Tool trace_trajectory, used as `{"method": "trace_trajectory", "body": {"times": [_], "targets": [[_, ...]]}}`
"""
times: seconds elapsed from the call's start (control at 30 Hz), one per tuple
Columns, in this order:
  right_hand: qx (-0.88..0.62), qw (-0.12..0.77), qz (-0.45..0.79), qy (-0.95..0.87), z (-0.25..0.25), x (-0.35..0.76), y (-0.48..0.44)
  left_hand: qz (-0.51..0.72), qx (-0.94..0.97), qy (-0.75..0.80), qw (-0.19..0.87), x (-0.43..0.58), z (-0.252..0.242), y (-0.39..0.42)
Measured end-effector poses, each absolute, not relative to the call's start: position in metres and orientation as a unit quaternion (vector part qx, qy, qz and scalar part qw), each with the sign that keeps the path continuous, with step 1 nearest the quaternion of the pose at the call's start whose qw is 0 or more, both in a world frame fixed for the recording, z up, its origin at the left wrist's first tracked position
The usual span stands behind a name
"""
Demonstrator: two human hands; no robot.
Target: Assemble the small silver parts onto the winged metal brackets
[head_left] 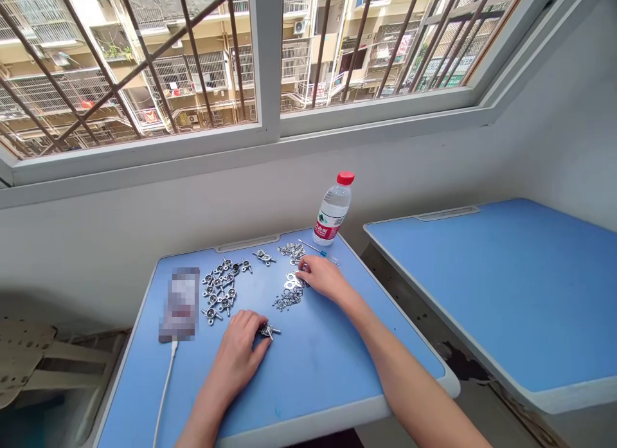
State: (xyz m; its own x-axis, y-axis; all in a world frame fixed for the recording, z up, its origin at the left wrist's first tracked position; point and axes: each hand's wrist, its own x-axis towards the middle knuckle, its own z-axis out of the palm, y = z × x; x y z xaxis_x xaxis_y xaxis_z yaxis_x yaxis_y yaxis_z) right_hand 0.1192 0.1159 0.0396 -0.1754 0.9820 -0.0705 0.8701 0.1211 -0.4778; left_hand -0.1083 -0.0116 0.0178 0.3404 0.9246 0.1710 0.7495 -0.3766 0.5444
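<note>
Low in the centre of the frame, the left hand [241, 345] has its grip clamped on a metal part [270, 331] at the desk [318, 364]. The right hand [322, 276], mid-frame, is at the flat plates [290, 282] — whether its grip is together or apart, I cannot tell.

I have the left hand [241, 342] curled, thumb opposing fingers [255, 318]; the right hand [322, 276] reaches farther forward, bent.

Silvery metal fitting [268, 331], flat plates [291, 283] piled
</note>
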Motion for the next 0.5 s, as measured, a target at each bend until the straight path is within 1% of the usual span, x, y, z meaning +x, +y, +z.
{"method": "trace_trajectory", "body": {"times": [0.2,0.37,0.47,0.5], "targets": [[-0.62,0.157,0.239,-0.73,0.032,0.122,0.12,0.223,0.8,0.526,0.185,-0.108,0.018,-0.012],[-0.614,0.192,0.25,-0.724,0.043,0.125,0.111,0.227,0.793,0.531,0.192,-0.109,0.016,-0.013],[-0.57,0.208,0.282,-0.743,0.052,0.121,0.093,0.236,0.79,0.534,0.188,-0.109,0.017,-0.014],[-0.535,0.216,0.32,-0.751,0.055,0.118,0.085,0.235,0.791,0.534,0.185,-0.109,0.018,-0.014]]}}
